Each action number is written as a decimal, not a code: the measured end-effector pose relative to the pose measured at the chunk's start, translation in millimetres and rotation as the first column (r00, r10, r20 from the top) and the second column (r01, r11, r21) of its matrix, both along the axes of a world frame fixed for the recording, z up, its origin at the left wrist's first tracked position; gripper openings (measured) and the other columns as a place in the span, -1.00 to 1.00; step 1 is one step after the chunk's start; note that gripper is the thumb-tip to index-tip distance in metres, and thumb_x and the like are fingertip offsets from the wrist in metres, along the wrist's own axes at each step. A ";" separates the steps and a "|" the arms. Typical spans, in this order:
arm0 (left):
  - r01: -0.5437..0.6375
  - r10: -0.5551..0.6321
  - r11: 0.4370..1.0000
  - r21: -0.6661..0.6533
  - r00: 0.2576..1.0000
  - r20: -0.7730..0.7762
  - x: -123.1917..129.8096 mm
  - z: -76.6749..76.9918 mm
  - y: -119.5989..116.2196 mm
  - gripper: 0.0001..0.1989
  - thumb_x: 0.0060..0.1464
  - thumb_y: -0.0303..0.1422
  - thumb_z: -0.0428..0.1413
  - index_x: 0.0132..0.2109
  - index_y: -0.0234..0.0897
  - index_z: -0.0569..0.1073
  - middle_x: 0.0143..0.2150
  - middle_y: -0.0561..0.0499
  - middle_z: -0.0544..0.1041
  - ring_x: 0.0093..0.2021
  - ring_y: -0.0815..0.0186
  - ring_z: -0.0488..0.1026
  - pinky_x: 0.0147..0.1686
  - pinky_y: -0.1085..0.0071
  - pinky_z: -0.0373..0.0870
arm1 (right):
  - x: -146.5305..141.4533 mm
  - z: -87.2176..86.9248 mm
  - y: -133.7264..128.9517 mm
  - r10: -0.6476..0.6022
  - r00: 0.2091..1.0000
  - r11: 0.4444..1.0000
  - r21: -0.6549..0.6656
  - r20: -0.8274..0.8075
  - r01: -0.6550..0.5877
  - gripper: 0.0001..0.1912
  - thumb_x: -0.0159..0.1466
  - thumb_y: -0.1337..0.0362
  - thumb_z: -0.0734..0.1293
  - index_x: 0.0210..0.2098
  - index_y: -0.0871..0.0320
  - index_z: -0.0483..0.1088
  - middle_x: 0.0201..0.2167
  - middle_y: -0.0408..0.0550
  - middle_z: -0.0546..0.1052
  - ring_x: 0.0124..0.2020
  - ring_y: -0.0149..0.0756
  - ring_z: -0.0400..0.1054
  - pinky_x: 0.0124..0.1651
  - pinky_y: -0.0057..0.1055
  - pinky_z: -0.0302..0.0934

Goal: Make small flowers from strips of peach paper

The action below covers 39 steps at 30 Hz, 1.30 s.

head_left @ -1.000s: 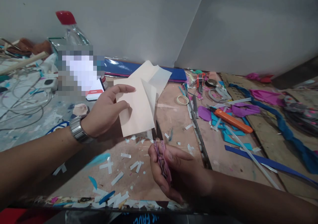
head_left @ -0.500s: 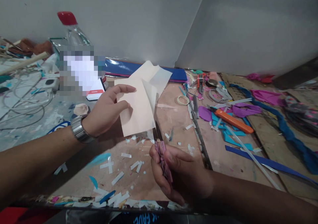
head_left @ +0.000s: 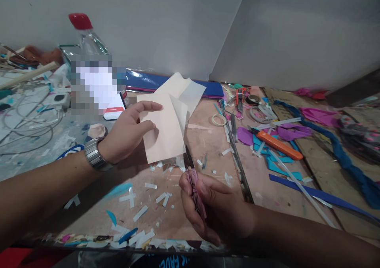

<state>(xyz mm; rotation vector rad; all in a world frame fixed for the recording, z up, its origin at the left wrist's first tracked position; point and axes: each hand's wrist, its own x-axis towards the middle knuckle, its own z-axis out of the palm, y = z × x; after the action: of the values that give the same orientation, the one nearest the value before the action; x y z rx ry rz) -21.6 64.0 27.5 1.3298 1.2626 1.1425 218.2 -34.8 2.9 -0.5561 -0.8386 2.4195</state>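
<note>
My left hand (head_left: pixel 126 131) grips a folded cream sheet of paper (head_left: pixel 164 131) at its left side. The thumb and index finger lie on its face, and the other fingers are hidden behind it. Pale flaps of the paper (head_left: pixel 191 92) spread out at the back. Pink-handled scissors (head_left: pixel 192 181) are in my right hand (head_left: pixel 219 204), fingers wrapped round the handles. Their dark blades point away from me, with the tips at the paper's lower right corner. Whether the blades touch the paper I cannot tell.
White paper scraps (head_left: pixel 141 212) litter the table. On the right lie an orange utility knife (head_left: pixel 277 144), a tape roll (head_left: pixel 219 120) and blue strips (head_left: pixel 314 192). A phone (head_left: pixel 114 111) leans before a red-capped bottle (head_left: pixel 86 34). White cables (head_left: pixel 28 115) lie at left.
The scissors' blades appear slightly closer together than before. Both hands and the paper have kept nearly the same place.
</note>
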 end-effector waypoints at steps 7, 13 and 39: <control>0.005 -0.004 0.999 -0.040 0.999 0.042 0.7 0.7 -0.9 -0.51 -0.04 -0.51 0.21 0.09 -0.16 0.54 -0.10 -0.01 0.58 -0.28 0.27 0.47 -0.37 0.40 0.36 | -0.2 1.8 -1.4 -0.021 0.999 1.000 0.001 0.046 0.021 -0.60 0.47 -0.14 0.29 -0.14 0.07 0.21 -0.55 -0.29 0.48 -0.79 -0.58 0.07 -0.72 -0.68 0.03; 0.010 -0.009 1.000 -0.023 0.999 0.052 2.1 3.4 -1.3 -0.56 -0.01 -0.48 0.22 0.06 -0.19 0.54 -0.03 -0.05 0.57 -0.23 0.24 0.48 -0.35 0.38 0.40 | 0.7 -1.8 0.8 -0.004 1.000 1.000 0.006 0.010 0.004 -0.54 0.43 -0.19 0.31 -0.11 0.07 0.22 -0.52 -0.28 0.51 -0.78 -0.58 0.10 -0.72 -0.67 0.06; 0.053 -0.053 0.998 0.047 0.999 0.011 2.9 4.2 -5.3 -0.69 0.12 -0.38 0.25 0.04 -0.19 0.58 -0.02 -0.02 0.58 -0.22 0.27 0.48 -0.33 0.39 0.36 | 2.0 0.4 9.2 -0.074 0.996 0.996 0.056 0.055 0.071 -0.59 0.48 -0.06 0.32 0.05 0.16 0.41 -0.45 -0.22 0.49 -0.73 -0.58 0.15 -0.69 -0.62 0.04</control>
<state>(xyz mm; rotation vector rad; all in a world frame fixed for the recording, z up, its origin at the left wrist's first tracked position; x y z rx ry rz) -18.7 58.7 31.7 1.3809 1.1920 1.1470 220.2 -25.6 3.3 -0.6272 -0.8892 2.3180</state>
